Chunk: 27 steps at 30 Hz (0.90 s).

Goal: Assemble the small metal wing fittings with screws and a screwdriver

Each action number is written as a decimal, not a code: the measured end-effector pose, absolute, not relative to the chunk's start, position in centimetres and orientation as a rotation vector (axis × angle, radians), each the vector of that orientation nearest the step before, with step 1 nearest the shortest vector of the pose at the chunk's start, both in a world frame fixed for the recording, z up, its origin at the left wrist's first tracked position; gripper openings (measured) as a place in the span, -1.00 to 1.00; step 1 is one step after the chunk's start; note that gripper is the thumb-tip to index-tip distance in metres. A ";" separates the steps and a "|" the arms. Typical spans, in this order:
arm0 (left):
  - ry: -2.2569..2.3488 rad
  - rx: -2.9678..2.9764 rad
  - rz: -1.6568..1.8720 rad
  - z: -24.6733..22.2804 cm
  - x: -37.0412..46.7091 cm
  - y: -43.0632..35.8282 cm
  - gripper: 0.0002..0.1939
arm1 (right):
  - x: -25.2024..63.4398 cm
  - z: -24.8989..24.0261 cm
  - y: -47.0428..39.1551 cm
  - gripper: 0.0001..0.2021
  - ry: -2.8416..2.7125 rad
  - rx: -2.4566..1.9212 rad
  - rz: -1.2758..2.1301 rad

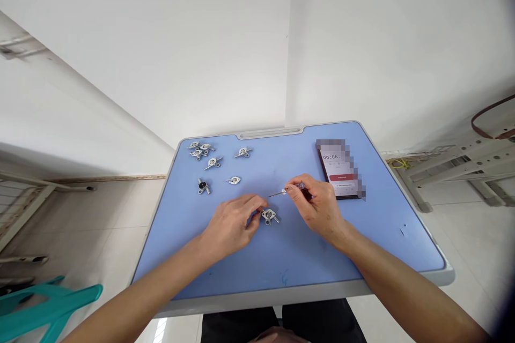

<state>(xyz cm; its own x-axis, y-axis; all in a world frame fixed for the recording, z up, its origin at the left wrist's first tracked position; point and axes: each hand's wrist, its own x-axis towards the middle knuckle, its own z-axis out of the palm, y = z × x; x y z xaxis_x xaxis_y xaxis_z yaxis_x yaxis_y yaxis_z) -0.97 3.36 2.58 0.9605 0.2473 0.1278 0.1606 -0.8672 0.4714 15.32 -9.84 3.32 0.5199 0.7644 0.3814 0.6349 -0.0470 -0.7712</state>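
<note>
My left hand (pixel 237 220) is closed, its thumb and fingertips pinched at the left edge of a small silver metal part (pixel 268 216) on the blue table. What lies between those fingertips is too small to make out. My right hand (pixel 316 203) grips a screwdriver (pixel 277 193), whose thin shaft points left, above and a little right of the metal part. Farther left lie a flat silver plate (pixel 234 180) and a part with a round black piece (pixel 202 186). Similar metal parts (pixel 213 163) lie toward the back left, some of them clustered.
A phone (pixel 340 169) showing a timer lies at the table's right. The blue table (pixel 298 262) has a raised grey rim and stands against a white wall. A teal stool (pixel 60 300) is at the lower left; metal frames (pixel 454 166) stand at the right.
</note>
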 end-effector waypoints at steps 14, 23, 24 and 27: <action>0.203 2.736 0.282 2.7 -0.9 3.2 -0.80 | 15.3 3.3 -9.9 -0.79 -1.177 -1.767 0.198; 0.274 2.726 0.328 2.8 -0.9 3.3 -0.80 | 15.2 3.3 -10.0 -0.81 -1.153 -1.757 0.195; 0.322 2.689 0.326 2.8 -1.1 3.4 -0.81 | 15.2 3.3 -10.0 -0.80 -1.136 -1.760 0.198; 0.392 2.601 0.245 2.6 -1.7 3.6 -0.86 | 15.4 3.6 -10.1 -0.78 -1.061 -1.748 0.173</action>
